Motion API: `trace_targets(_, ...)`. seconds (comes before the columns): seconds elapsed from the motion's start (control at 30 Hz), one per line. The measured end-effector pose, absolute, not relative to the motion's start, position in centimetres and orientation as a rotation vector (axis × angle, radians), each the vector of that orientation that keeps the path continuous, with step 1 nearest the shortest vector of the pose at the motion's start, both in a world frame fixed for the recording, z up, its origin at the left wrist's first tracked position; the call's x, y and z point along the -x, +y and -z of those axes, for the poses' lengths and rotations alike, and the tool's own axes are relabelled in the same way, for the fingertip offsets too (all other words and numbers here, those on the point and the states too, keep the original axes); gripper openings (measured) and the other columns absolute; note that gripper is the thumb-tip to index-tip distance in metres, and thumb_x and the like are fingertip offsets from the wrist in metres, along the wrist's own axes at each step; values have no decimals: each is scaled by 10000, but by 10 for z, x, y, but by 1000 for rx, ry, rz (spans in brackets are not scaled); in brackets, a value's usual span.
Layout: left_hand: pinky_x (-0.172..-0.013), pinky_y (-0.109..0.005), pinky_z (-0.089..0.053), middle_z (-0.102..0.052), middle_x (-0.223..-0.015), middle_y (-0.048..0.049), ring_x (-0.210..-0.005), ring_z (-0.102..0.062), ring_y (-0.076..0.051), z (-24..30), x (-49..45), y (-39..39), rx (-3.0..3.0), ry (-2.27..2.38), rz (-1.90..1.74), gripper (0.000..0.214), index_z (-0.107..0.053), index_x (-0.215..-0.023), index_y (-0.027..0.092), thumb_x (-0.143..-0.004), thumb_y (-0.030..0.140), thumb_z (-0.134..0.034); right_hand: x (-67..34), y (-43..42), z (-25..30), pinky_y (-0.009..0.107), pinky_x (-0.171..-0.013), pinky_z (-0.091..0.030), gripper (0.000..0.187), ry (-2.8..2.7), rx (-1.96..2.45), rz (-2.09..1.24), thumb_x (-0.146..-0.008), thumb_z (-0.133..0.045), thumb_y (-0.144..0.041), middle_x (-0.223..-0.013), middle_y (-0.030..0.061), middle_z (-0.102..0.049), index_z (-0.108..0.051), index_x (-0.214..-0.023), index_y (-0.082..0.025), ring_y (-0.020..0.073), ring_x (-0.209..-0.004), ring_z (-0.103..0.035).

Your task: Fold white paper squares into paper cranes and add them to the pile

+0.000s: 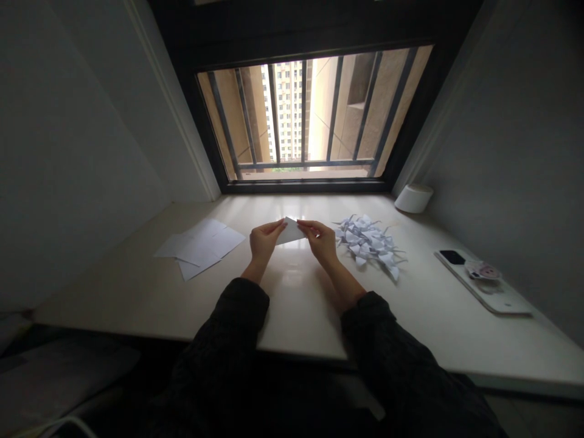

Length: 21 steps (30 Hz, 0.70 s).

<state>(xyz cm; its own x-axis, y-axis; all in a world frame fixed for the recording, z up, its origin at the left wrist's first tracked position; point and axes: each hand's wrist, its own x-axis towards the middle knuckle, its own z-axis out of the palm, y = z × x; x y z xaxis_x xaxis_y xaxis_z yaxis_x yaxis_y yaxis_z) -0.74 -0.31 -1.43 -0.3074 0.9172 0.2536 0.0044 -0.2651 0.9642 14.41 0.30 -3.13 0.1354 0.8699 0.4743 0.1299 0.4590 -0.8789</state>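
Window [319, 115]: my main light, daylight from ahead, brightest mid-pane, nearly washed out.
Desk [137, 286]: glare patches in front of me, dimmer toward the near edge.
Right wall [506, 158]: shaded grey, darkening outward.
My sleeves [235, 319]: near-black, detail lost.
Frame edges: stretched, soft.

No words, brands or numbers can be read. At the right edge of the frame, 1 round pink badge [484, 271] on a white phone-like device [504, 301] carries a face-like design, too small to make out fully. Upper centre, 1 tiny dark mark [247, 174] low in the window [292, 187] is illegible.
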Motion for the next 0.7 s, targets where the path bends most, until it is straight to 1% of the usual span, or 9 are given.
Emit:
trace_targets(0.2, -817, -370, -504, -743, -848, -84, -836, -676, -244, 15, 15, 2, -1235, 1266, -1536, 303, -765, -819, 189, -576, 360, -824, -147, 2, 29, 311, -697, -488, 277, -1401, 1043, -663, -775, -628, -433, -881, 34, -731, -740, -948, -248, 196, -770, -645)
trace_targets(0.27, -818, -373, -497, -742, -841, -87, -840, -669, -242, 14, 14, 2, -1171, 1267, -1515, 308, -761, -811, 176, -570, 355, -827, -145, 2, 28, 304, -675, -487, 423, -1310, 1094, -682, -730, -668, -466, -870, 40, -718, -685, -1086, -238, 185, -742, -633)
trace_targets(0.33, -822, -369, -486, -739, -852, -92, -861, -660, -240, 14, 11, 1, -1075, 1270, -1536, 301, -755, -803, 163, -571, 339, -828, -141, 1, 27, 291, -645, -491, 663, -1158, 1124, -779, -652, -726, -499, -893, 51, -704, -577, -1234, -220, 182, -743, -630)
trace_targets(0.4, -814, -360, -477, -735, -869, -92, -870, -651, -234, 14, 7, -1, -988, 1264, -1568, 297, -748, -809, 158, -581, 333, -824, -135, 1, 29, 275, -589, -488, 789, -1025, 1132, -973, -569, -769, -525, -903, 67, -693, -538, -1247, -194, 184, -740, -632)
trace_targets(0.43, -802, -353, -474, -733, -874, -88, -863, -647, -228, 15, 4, -2, -956, 1261, -1577, 302, -746, -817, 159, -587, 340, -820, -132, 0, 29, 265, -563, -481, 772, -996, 1123, -1080, -549, -775, -534, -903, 72, -689, -558, -1204, -187, 184, -739, -632)
trace_targets(0.5, -777, -336, -467, -730, -877, -76, -837, -640, -213, 17, -1, -5, -914, 1247, -1582, 320, -741, -837, 164, -592, 356, -814, -126, -1, 30, 251, -535, -461, 599, -1006, 1102, -1232, -542, -763, -557, -851, 64, -685, -644, -990, -179, 174, -720, -618)
trace_targets(0.57, -768, -323, -460, -725, -868, -74, -831, -635, -205, 19, -6, -8, -889, 1212, -1601, 334, -736, -834, 157, -582, 361, -818, -122, -3, 30, 244, -530, -440, 477, -1017, 1090, -1283, -563, -737, -572, -791, 49, -675, -668, -819, -175, 162, -705, -596)
trace_targets(0.63, -772, -321, -453, -722, -869, -82, -837, -634, -204, 19, -9, -10, -874, 1185, -1628, 337, -733, -823, 148, -573, 356, -822, -120, -6, 29, 243, -530, -421, 429, -993, 1095, -1306, -575, -730, -559, -760, 42, -666, -671, -751, -172, 154, -695, -577)
trace_targets(0.7, -774, -322, -448, -721, -873, -89, -843, -634, -206, 19, -12, -12, -865, 1178, -1646, 320, -734, -817, 144, -580, 342, -818, -119, -7, 29, 243, -532, -409, 406, -960, 1099, -1323, -582, -733, -538, -758, 40, -663, -677, -750, -172, 150, -689, -566)
